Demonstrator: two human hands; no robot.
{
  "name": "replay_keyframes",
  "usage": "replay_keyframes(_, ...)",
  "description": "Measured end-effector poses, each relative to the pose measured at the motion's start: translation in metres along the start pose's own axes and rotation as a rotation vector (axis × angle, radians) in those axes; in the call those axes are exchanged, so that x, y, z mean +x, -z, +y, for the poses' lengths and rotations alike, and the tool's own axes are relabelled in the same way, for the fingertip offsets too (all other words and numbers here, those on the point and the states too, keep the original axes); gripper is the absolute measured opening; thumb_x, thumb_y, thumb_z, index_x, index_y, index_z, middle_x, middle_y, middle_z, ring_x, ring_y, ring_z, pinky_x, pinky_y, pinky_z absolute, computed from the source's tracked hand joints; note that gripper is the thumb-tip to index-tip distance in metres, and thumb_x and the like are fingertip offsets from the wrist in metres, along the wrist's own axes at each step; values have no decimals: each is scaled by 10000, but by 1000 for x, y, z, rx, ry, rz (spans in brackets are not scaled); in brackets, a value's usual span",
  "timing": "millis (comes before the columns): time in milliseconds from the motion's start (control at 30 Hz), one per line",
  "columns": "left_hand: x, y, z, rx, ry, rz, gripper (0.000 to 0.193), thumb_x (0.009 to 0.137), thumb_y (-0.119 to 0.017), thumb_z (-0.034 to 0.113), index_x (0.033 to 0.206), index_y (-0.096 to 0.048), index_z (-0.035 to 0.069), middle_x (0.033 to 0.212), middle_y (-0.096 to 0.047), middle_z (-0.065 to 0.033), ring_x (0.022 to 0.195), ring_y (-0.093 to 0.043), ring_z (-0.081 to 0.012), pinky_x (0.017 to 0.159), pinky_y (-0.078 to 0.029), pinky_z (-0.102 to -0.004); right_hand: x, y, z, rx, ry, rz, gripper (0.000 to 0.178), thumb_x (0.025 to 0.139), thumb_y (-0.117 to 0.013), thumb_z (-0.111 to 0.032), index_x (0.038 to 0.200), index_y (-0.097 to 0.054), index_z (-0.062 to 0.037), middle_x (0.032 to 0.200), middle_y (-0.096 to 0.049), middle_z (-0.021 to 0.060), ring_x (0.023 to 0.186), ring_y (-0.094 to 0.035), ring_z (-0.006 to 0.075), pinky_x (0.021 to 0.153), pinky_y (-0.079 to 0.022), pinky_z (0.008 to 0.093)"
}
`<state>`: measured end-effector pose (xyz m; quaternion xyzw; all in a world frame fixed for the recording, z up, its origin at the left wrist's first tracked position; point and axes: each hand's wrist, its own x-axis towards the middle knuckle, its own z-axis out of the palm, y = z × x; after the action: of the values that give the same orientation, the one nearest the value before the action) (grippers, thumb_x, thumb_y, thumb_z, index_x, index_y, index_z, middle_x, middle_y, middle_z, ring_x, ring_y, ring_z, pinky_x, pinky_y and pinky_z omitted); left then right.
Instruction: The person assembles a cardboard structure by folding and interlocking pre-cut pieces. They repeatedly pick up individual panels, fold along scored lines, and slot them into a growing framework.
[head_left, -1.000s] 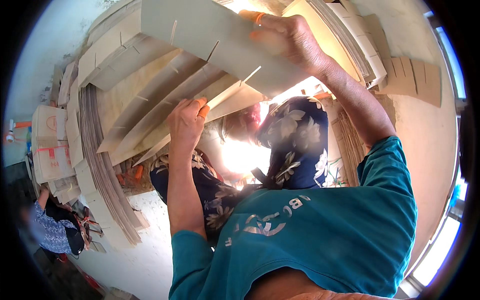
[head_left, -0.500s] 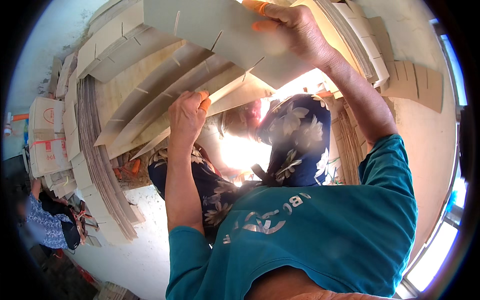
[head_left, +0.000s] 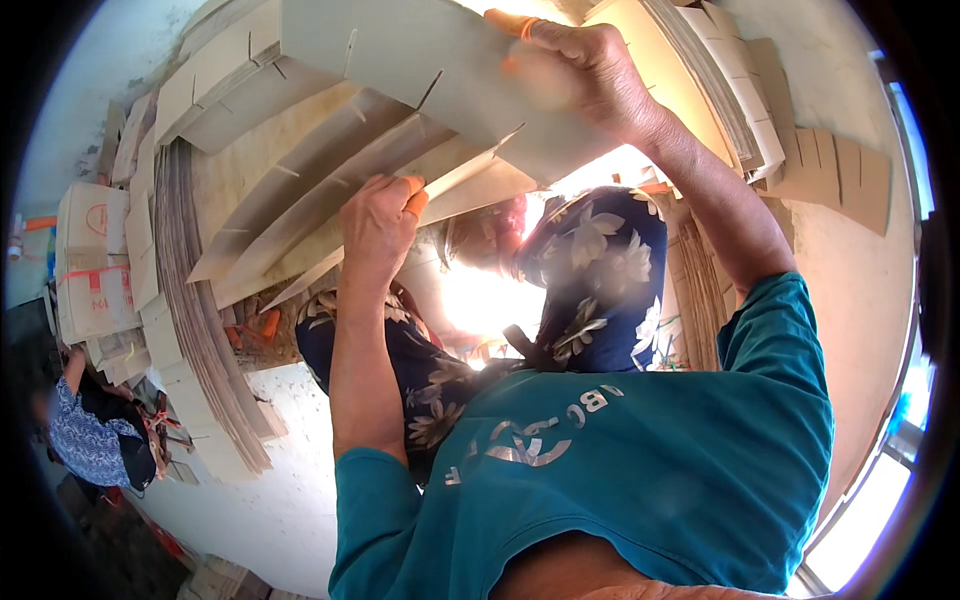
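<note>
A wide grey slotted cardboard sheet [head_left: 440, 60] spans the upper middle. My right hand [head_left: 600, 85] is closed on its far right part, thumb and fingers at the edge, with orange covers on the fingertips. Below the sheet, several narrower slotted cardboard strips [head_left: 300, 170] slant across, crossing near its lower slots. My left hand [head_left: 380, 220] is closed at the near edge of these strips, an orange cover on one finger. Its grip on the strip is partly hidden behind the knuckles.
Tall stacks of cardboard strips [head_left: 185, 260] stand at the left, with another stack [head_left: 700, 80] at the upper right. A carton [head_left: 90, 260] sits farther left. Another person [head_left: 95, 430] in a patterned top is at the far left. My knees [head_left: 600, 270] are under the work.
Both hands keep their grips. The grey sheet has shifted slightly to the left, and my left hand has moved a little up. The person at the left has moved slightly.
</note>
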<state>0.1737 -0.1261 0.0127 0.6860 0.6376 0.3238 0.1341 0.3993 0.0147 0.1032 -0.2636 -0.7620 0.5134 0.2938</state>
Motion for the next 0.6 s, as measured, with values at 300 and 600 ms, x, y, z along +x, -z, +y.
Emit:
replay_keyframes(300, 11, 24, 5, -114, 141, 37, 231, 751, -726, 129, 944, -698, 6, 853, -671, -161, 765, -631, -298, 685, -490, -360, 2, -17, 23, -237, -142, -91, 417, 914, -507, -170, 1315, -514, -54, 1153, -612, 113, 999, -596, 185, 843, -485, 305)
replay_keyframes(600, 73, 60, -59, 553, 158, 24, 119, 759, -685, 96, 776, -629, -8, 788, -642, -209, 797, -613, -386, 701, -475, -453, 20, -15, 26, -447, 12, -219, 409, 860, -526, -5, 1268, -543, -11, 1121, -632, 132, 952, -622, 218, 815, -499, 325)
